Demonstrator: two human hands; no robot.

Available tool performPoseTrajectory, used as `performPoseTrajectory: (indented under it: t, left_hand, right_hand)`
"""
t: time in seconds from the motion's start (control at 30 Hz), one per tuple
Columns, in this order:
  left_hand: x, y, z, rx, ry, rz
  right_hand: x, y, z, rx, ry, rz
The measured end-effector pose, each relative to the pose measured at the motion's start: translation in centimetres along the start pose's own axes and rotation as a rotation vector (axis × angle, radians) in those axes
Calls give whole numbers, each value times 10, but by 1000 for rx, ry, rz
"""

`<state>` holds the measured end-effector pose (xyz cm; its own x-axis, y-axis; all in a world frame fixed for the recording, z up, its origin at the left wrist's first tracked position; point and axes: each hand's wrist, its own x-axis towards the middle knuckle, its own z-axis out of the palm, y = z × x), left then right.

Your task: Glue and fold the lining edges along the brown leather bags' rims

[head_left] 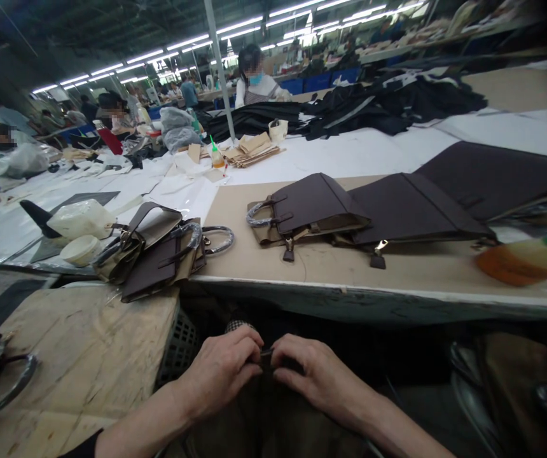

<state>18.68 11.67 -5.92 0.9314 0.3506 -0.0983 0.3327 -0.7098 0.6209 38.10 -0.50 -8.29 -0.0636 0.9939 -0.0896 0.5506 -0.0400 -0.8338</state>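
towards the right end of the worktop point(221, 219), by its front edge, we see a blurred bottle point(516, 262) with a green cap and orange liquid inside. farther back, a small bottle point(217, 159) with a green nozzle holds some amber liquid, just beside a stack of tan pieces point(254, 152). near the front edge on the left, a pale tub point(80, 252) stands by a translucent container point(83, 219); we cannot tell what either contains. a black basket point(182, 342) sits below the front edge, its contents hidden, beside a wooden board point(77, 350).

our left hand point(230, 359) and right hand point(309, 369) are on our side of the front edge, near its middle, fingers bent narrow, with a thin strip point(266, 353) held between their fingertips.

dark brown bags point(314, 200) overlap in a row along the front edge to the right. more bags, a heaped pile point(156, 264) with wrapped handles, overhang that edge at the left. black fabric point(366, 105) lies across the far part, a co-worker point(266, 88) behind it.

at the board's left edge, wrapped handles point(28, 375) are cut off by our view. shadow swallows what lies below our hands, and we cannot make out what the strip belongs to.
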Motion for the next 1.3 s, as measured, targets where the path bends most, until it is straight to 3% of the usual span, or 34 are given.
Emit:
performPoseTrajectory:
  t: [0.3, 0.87, 1.0, 1.1, 1.3]
  left_hand:
    - [0, 5, -3, -161, 12, 16]
    - [-7, 0, -5, -287, 77, -13]
    - [-11, -4, -3, -315, 109, -155]
    - [-12, -6, -3, -334, 62, -287]
    - [-11, -7, -5, -297, -48, -300]
  right_hand:
    - [12, -7, -4, 30, -26, -146]
    - [29, -7, 8, 93, -28, -136]
    - [30, -4, 9, 82, -26, -154]
    - [30, -2, 9, 78, -16, -153]
    - [30, -1, 12, 78, 48, -89]
